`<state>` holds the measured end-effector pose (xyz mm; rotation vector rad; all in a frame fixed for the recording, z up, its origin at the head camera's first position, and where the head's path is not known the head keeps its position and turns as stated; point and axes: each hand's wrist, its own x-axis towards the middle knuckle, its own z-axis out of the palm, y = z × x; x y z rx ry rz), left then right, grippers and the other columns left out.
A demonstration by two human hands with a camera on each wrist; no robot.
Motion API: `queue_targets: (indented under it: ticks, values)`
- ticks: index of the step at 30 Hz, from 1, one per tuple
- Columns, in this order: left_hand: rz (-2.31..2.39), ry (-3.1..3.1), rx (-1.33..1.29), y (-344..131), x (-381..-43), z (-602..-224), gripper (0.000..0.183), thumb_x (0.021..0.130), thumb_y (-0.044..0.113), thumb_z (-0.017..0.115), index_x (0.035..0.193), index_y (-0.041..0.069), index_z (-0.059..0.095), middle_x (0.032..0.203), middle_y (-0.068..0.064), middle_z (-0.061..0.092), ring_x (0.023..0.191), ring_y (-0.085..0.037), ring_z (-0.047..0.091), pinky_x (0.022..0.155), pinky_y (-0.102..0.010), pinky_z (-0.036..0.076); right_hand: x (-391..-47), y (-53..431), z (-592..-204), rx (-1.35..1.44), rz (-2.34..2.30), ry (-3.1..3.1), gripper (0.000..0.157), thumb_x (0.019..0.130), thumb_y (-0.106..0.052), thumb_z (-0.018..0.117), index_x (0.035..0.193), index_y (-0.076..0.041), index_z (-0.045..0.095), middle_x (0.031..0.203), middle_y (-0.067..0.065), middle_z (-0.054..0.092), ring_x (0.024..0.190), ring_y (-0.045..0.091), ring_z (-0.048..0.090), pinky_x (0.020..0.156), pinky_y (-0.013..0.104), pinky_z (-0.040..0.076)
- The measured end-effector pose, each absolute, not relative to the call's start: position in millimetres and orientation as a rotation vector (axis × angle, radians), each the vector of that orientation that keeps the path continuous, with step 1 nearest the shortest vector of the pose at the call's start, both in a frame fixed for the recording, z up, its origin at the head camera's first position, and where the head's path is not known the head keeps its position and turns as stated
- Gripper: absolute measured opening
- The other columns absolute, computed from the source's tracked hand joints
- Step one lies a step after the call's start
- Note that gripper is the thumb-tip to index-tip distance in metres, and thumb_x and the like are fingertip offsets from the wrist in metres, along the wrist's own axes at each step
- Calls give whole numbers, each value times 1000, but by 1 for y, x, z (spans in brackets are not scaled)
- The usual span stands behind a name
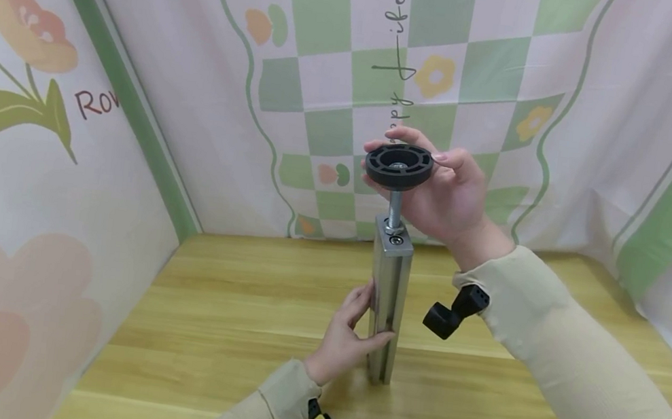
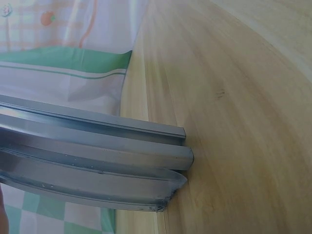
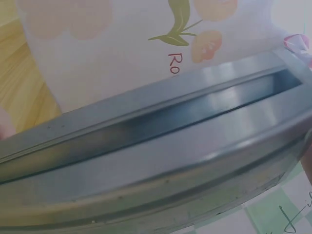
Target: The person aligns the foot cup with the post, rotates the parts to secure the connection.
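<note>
A silver slotted aluminium profile (image 1: 386,303) stands upright on the wooden table, its lower end also visible in the left wrist view. On its top end plate (image 1: 396,240), a threaded stem with a nut carries a black round levelling foot (image 1: 399,165), disc upward. Low on the profile, my left hand (image 1: 346,344) grips it, thumb across the near side and fingers along the left. My right hand (image 1: 445,190) holds the foot's disc by its rim, thumb at the right and fingers behind. The grooved profile (image 3: 161,131) fills much of the right wrist view.
The wood-grain table (image 1: 241,295) extends around the profile. Behind it hangs a curtain (image 1: 330,93) with green checks and flowers, and another printed curtain (image 1: 21,217) is on the left. Black camera mounts (image 1: 451,314) sit on both wrists.
</note>
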<state>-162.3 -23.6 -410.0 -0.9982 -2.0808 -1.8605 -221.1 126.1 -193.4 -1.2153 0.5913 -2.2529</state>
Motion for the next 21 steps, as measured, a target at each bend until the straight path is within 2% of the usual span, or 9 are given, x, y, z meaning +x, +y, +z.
queue_targets:
  ticks: [7,17,21]
  values:
    - [-1853,-2075,-1001,-24,-162,-411,91,81,-4,70,151,19,17,135,-19,40,122,-14,42,114,-41,28,-217,126,-195,-1231,-2346,806,42,75,-13,50,117,-5,49,118,18,57,105,29,55,101,33,40]
    - [-1853,-2088,-1002,-24,-161,-410,88,82,-2,69,151,17,17,135,-18,40,125,-15,41,115,-41,25,-215,127,-197,-1284,-2407,889,31,80,-15,51,111,-10,48,118,15,55,102,23,52,91,26,42]
    - [-1851,-2087,-1004,-24,-161,-409,89,83,-2,69,151,17,17,135,-19,39,125,-14,41,115,-41,26,-214,127,-197,-1317,-2425,970,30,82,-14,52,112,-12,47,118,14,56,103,21,53,92,26,43]
